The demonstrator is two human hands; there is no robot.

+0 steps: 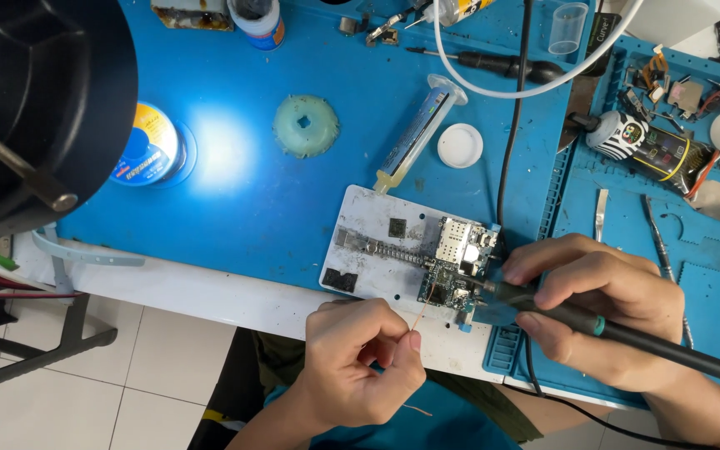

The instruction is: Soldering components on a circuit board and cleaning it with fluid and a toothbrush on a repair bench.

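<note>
The right hand is closed around a soldering iron, pen-style. The iron's long axis runs nearly level, rising slightly toward its tip, which points left at the circuit board. The board sits clamped at the right end of a white holder plate. The left hand, just below the board, pinches a thin copper wire between thumb and forefinger; the wire slants up and right to the board. Above the board, a syringe holding yellowish paste lies diagonally, nozzle pointing down-left. A white cap lies beside the syringe.
</note>
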